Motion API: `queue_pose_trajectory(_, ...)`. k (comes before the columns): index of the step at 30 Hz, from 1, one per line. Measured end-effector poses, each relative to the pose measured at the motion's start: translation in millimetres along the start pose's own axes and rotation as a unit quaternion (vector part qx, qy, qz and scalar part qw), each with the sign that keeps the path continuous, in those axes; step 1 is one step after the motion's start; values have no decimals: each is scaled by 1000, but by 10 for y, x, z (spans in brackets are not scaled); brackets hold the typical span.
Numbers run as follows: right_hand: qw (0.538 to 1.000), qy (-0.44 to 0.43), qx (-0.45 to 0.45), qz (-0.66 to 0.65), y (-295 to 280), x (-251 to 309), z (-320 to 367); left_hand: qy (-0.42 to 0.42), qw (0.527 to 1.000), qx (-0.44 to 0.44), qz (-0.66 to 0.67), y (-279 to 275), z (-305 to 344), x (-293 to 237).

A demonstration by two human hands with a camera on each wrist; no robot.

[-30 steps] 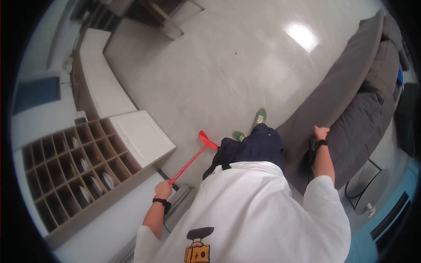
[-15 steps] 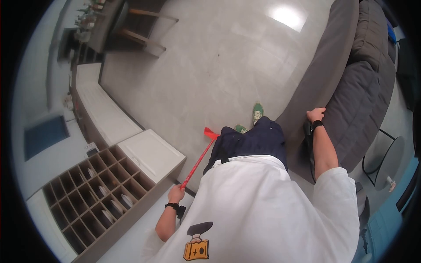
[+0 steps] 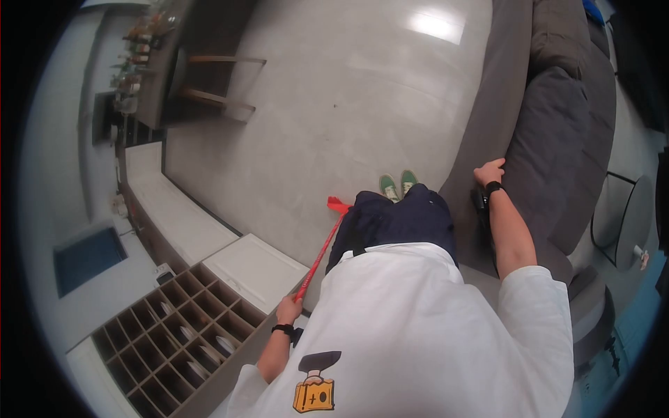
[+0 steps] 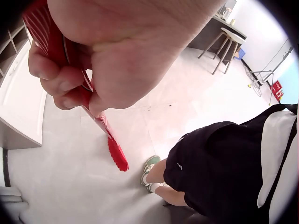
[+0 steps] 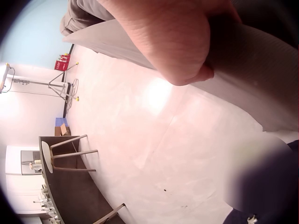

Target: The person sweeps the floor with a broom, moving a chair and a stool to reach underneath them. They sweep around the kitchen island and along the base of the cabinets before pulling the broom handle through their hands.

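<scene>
A red broom [image 3: 320, 258] slants down from my left hand [image 3: 287, 311], whose fingers wrap round the upper end of its handle. The left wrist view shows the curled fingers [image 4: 63, 84] and, below them, the red bristles [image 4: 117, 154] by the pale floor. In the head view the broom's head partly passes behind the dark shorts. My right hand [image 3: 490, 172] is held out over the grey sofa [image 3: 505, 76], loosely curled, with nothing seen in it. In the right wrist view it overlaps the sofa's edge, and its fingers are mostly hidden.
On the left stands a low cabinet [image 3: 258, 268] with a grid of cubbyholes [image 3: 174, 341], some holding thin items. A dark counter and a stool [image 5: 49, 156] stand further off. A round side table [image 3: 631, 216] is behind the sofa. Green shoes [image 3: 397, 184] are on the floor.
The view has turned, so cabinet, counter and sofa sit differently in it. The feet have come side by side. The broom stays in the left hand; the right hand shifts along the sofa.
</scene>
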State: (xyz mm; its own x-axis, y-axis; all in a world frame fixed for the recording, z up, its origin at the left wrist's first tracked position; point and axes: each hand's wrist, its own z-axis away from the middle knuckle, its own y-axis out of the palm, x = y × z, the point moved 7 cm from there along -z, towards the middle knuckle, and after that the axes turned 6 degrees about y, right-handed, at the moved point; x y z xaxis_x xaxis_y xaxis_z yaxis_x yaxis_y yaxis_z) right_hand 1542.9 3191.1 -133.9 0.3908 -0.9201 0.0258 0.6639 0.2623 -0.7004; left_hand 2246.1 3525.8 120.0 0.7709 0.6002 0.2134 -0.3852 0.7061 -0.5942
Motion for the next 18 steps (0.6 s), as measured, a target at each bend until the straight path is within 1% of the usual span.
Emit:
queue_pose_trajectory(1,1000,2,-5,5,-2,7,19,2,1000,3,-7,-35,14,-22)
queue_pose_trajectory(3,1000,6,-3,-2,-8,-1,47,2,1000,-10,-18,-242,80,-263)
queue_pose_trajectory(4,1000,6,-5,5,-25,16,70,4,1000,-10,-20,-270,6,-323)
queue_pose_trajectory(6,1000,4,-6,15,-54,30,91,20,997,-64,-36,-358,-143,-448)
queue_pose_trajectory(9,1000,0,-2,-2,-73,60,146,28,996,-78,-37,-515,-328,-680)
queue_pose_trajectory(10,1000,4,-2,4,-80,56,166,16,996,-74,-38,-576,-346,-738)
queue_pose_trajectory(15,1000,16,-12,11,-92,47,163,22,996,-80,-44,-860,-436,-882)
queue_pose_trajectory(17,1000,12,-9,2,-100,51,169,51,992,-104,-44,-965,-548,-976)
queue_pose_trajectory(18,1000,15,-10,2,-101,38,171,50,992,-107,-47,-1015,-617,-1067)
